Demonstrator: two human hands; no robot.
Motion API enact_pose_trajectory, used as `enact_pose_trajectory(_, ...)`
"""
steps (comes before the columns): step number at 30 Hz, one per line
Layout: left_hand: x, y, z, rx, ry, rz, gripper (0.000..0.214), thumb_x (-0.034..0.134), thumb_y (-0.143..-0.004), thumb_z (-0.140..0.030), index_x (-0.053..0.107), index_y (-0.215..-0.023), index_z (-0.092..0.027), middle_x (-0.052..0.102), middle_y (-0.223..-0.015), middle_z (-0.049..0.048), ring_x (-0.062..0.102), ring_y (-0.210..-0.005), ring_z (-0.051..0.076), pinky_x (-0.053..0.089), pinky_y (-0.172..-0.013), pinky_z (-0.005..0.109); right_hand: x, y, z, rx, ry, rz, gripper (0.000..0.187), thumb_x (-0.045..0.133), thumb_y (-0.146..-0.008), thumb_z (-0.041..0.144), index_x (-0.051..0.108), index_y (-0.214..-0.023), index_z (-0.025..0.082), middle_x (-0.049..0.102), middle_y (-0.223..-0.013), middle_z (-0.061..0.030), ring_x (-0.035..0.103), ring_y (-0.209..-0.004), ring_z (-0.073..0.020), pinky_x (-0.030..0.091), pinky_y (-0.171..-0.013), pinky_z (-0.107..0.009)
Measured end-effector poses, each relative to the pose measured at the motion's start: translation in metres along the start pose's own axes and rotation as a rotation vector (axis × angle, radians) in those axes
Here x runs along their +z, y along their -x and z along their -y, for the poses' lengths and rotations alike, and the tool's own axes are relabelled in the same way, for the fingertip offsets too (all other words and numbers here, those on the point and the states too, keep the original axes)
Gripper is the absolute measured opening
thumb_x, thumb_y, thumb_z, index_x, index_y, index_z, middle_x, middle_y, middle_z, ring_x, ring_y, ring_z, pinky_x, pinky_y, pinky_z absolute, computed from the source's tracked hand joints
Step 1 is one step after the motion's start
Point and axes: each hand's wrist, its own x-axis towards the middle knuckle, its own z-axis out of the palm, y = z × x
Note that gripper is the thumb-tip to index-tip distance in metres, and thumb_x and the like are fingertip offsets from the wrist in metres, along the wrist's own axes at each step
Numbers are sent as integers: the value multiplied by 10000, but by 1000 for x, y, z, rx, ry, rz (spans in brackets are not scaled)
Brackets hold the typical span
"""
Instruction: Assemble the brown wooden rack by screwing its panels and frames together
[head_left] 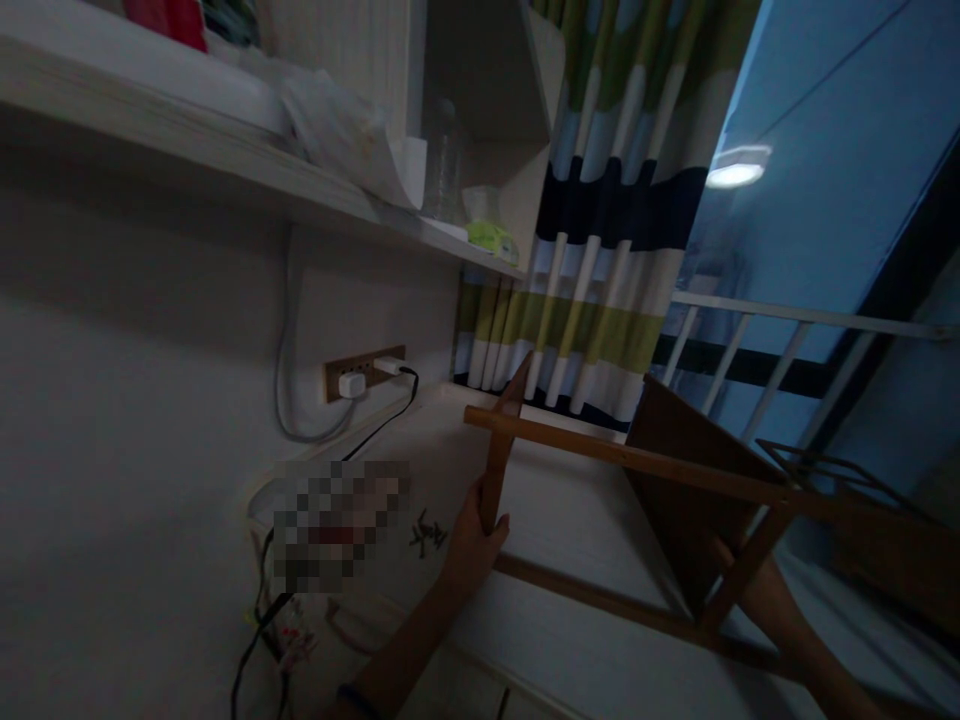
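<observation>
A brown wooden frame (622, 457) with long rails, cross pieces and upright panels stands tilted over the white surface. My left hand (471, 545) is closed around the short end piece at its near left. On the right, my right hand (742, 575) is at the slanted cross piece beside a dark brown panel (694, 490); it appears to grip that piece, with most of its fingers hidden by the wood. Left of my left hand lies a small pile of dark screws (428, 534).
A power strip (364, 374) with a white plug and charger is on the left wall, its black cable (382, 422) running down. A pixelated patch hides something on the surface. Above juts a shelf (337, 190) with bags and a bottle. Behind are striped curtains (592, 290) and a white railing (795, 318).
</observation>
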Motion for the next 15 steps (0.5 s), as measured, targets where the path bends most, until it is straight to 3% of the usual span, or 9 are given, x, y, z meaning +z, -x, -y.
enact_pose_trajectory(7,-1,1,-2,-25,-19,18,571,531,-692,-177,339,-1228,-127,512,-1146,112,477,-1062,208,333,-926,326,0,0,1,59,-18,15,318,436,-663,517,519,-673,211,634,-655,-64,613,-755,-301,514,-638,-363)
enact_pose_trajectory(10,-1,1,0,-9,3,16,568,536,-690,-175,351,-1225,-136,515,-1149,105,475,-1069,207,333,-926,321,-1,0,3,72,-38,12,340,436,-644,526,526,-708,204,648,-722,-80,615,-750,-296,515,-640,-357)
enact_pose_trajectory(15,0,1,1,1,-8,3,553,538,-697,-181,366,-1221,-143,541,-1121,104,493,-1051,212,345,-914,328,1,0,-1,35,-19,12,436,403,-673,528,531,-833,142,631,-887,-158,588,-863,-315,469,-795,-404)
